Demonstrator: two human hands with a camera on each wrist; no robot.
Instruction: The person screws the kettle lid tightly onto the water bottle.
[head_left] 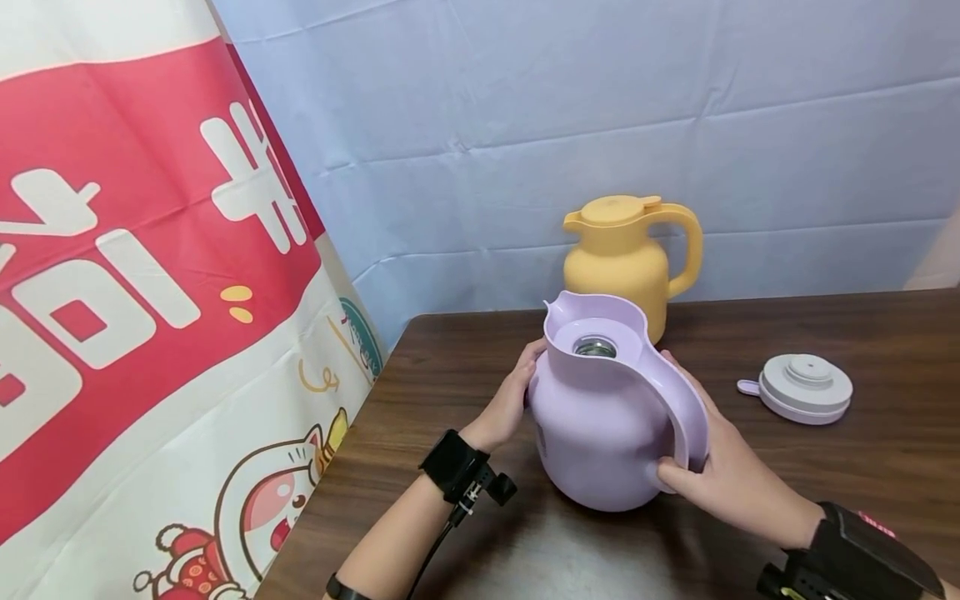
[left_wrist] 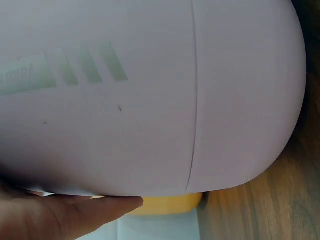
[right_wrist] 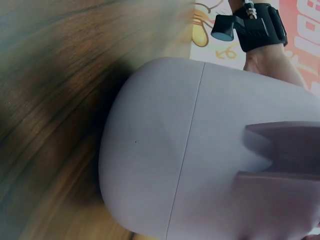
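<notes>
A lilac vacuum jug (head_left: 592,433) stands at the middle of the table in the head view, its open top showing a round silvery mouth (head_left: 596,347) inside the collar. My left hand (head_left: 508,400) rests against its left side; the left wrist view has a finger (left_wrist: 110,204) lying straight along the lilac body. On the right, my right hand (head_left: 723,454) grips the jug at its handle (head_left: 686,408), thumb in front near the lower end and fingers behind. The right wrist view mostly shows the jug's lower body (right_wrist: 145,145). A grey-and-lilac lid (head_left: 806,387) lies to the right.
Behind the lilac jug stands a yellow jug (head_left: 618,267) with its lid on. Dark wood tabletop (head_left: 442,367) ends at a pale blue cloth (head_left: 480,167) at the back. A red-and-white printed cloth (head_left: 150,250) hangs along the left edge.
</notes>
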